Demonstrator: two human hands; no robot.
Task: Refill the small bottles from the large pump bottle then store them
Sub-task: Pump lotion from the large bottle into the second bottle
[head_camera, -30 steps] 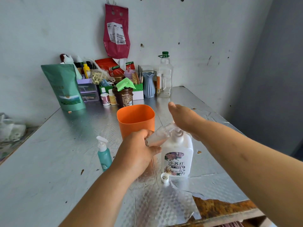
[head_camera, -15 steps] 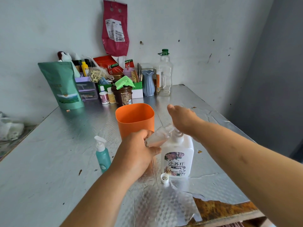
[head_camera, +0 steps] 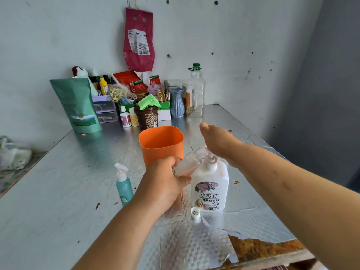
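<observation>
Small clear bottle, held tilted in the left hand, whose fingers curl tightly round its base; its open neck points up and to the right, meeting the nozzle of the large white pump bottle. How much liquid the small bottle holds cannot be told through its cloudy wall. The right hand lies palm down on the pump head, thumb stretched out and nothing gripped. The pump bottle stands upright on the foil-covered table, near its front edge, with a flowered label facing the camera. A small white cap lies mouth up just in front of it. A teal spray bottle stands upright left of the left hand, apart from it. An orange cup stands directly behind both hands, its mouth open. Against the back wall stand a green pouch, a brown tub topped with a green cloth, a blue vase and a tall clear jug with a green cap and a shallow layer of pale liquid at its bottom.
</observation>
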